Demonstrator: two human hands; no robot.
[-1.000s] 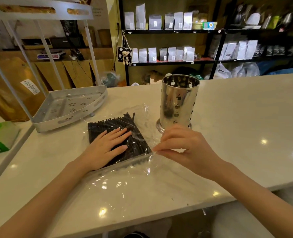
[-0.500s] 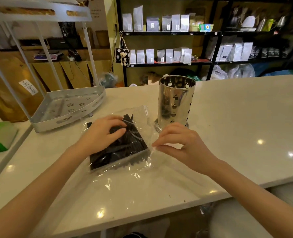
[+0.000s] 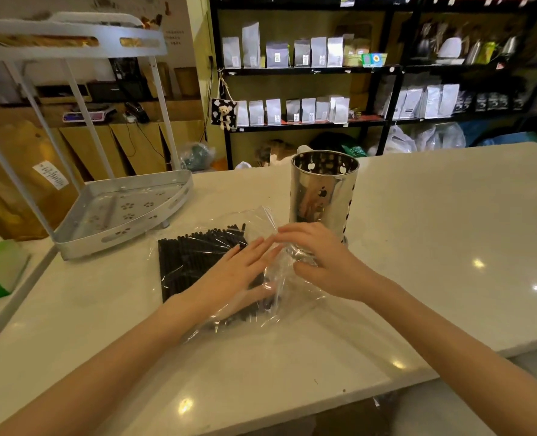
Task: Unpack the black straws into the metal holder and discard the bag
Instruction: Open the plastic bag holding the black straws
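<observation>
At the centre of the frame my left hand (image 3: 229, 278) lies flat, fingers spread, on the black straws (image 3: 194, 259) inside the clear bag (image 3: 260, 221) on the counter (image 3: 433, 247). My right hand (image 3: 320, 259) pinches the bag's plastic just before the metal holder (image 3: 323, 190).

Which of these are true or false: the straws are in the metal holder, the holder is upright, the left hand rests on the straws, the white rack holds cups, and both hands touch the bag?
1. The black straws are in the metal holder. False: they lie in the clear bag on the counter.
2. The holder stands upright. True.
3. The left hand rests on the straws. True.
4. The white rack holds cups. False: its tray is bare.
5. The right hand and the left hand touch the bag. True.
</observation>
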